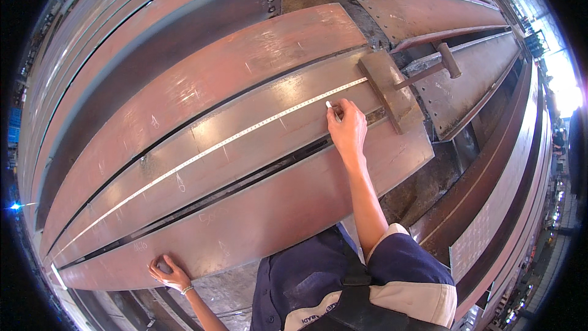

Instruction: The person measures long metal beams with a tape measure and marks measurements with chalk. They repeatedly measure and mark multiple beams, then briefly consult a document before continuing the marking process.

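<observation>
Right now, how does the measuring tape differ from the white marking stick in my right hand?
The measuring tape is a long, thin strip; only a short tip of the white marking stick shows. The measuring tape lies along the middle steel plate, while the white marking stick is gripped in your right hand. Both look whitish.

Glare whitens the right edge; fisheye bows shining plates (245,107).

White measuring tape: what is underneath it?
The measuring tape lies along the middle steel plate, whose surface shows on both sides. The strip directly beneath is covered and cannot be seen.
</observation>
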Demonstrator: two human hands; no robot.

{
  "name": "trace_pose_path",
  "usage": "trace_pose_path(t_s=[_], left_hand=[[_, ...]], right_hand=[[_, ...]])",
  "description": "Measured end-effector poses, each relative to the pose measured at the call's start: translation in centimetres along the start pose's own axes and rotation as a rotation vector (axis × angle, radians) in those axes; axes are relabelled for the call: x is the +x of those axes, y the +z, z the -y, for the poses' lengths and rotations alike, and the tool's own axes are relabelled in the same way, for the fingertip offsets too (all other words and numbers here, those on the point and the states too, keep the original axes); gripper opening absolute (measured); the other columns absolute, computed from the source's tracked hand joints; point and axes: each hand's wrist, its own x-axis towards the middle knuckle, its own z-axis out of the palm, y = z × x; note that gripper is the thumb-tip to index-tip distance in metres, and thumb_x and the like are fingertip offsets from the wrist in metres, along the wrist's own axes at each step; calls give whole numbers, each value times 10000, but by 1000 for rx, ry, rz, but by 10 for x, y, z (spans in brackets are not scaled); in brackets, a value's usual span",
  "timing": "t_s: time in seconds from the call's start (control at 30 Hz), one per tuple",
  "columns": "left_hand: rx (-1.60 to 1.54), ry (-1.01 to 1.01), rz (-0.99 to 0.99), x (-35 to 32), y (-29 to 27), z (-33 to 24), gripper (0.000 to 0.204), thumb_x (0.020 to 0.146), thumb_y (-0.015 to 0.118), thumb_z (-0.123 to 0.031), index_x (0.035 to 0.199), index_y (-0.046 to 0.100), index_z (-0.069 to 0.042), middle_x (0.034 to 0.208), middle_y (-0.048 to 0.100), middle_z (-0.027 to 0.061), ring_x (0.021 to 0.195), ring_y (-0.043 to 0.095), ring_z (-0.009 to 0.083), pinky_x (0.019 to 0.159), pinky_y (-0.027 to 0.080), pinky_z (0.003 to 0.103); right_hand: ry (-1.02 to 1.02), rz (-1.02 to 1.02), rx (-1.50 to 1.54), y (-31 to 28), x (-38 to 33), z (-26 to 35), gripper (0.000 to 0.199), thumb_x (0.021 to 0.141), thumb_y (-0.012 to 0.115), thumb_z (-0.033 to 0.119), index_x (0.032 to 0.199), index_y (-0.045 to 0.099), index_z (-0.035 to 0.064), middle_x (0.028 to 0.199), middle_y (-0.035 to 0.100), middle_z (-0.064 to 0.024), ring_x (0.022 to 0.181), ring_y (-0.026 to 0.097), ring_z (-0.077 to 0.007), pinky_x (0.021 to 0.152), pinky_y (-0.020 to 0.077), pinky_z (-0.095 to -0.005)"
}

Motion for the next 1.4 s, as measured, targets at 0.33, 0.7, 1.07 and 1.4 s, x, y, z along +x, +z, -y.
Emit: trace_pose_path(t_s=[0.33,0.7,1.07,1.4], left_hand=[[-19,-10,10,-1,-1,2,338,960,736,-275,1115,642,11,1075,650,180,1051,599,382,954,453,515],[35,-22,17,-2,2,6,349,970,721,-296,1125,632,3,1097,659,182,1091,588,393,991,439,528],[15,-21,33,-2,0,4,331,964,724,-275,1125,637,0,1082,656,172,1069,589,385,981,437,529],[10,10,7,1,-1,-4,340,978,714,-313,1095,641,-2,1058,646,174,1041,600,378,942,456,523]], right_hand=[[-42,-8,43,8,6,-1,129,882,716,137,965,709,38,936,697,-152,875,691,-396,759,535,-489],[-62,10,54,11,8,6,145,892,721,136,1008,709,49,933,681,-150,872,688,-395,746,535,-491],[-53,-27,40,8,8,-2,148,887,723,127,1017,723,57,922,707,-137,835,705,-348,744,546,-456],[12,-88,10,-13,24,-19,156,894,726,160,1004,762,57,933,707,-128,855,713,-344,766,546,-452]])
